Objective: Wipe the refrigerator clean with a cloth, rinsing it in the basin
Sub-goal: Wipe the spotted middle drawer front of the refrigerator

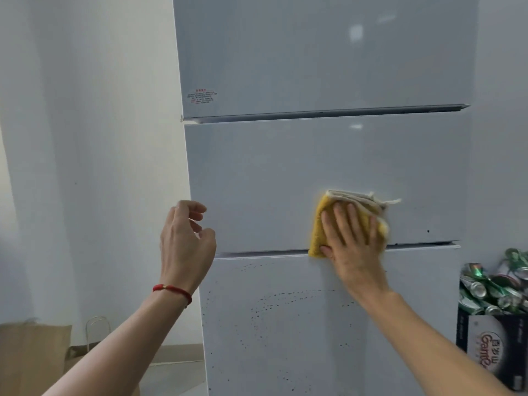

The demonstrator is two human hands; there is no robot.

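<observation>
Right hand (353, 238) pressed cloth (323, 224) flat on refrigerator (285, 172) middle door; left hand (185, 238) loosely curled, empty; specks at 6 o'clock remained unwiped.

Showing glossy, smooth refrigerator (314, 167) doors; coarse yellow woven cloth (323, 221) with frayed white edging; shiny crushed metal cans (491, 292); matt brown paper bag (34, 358).
</observation>
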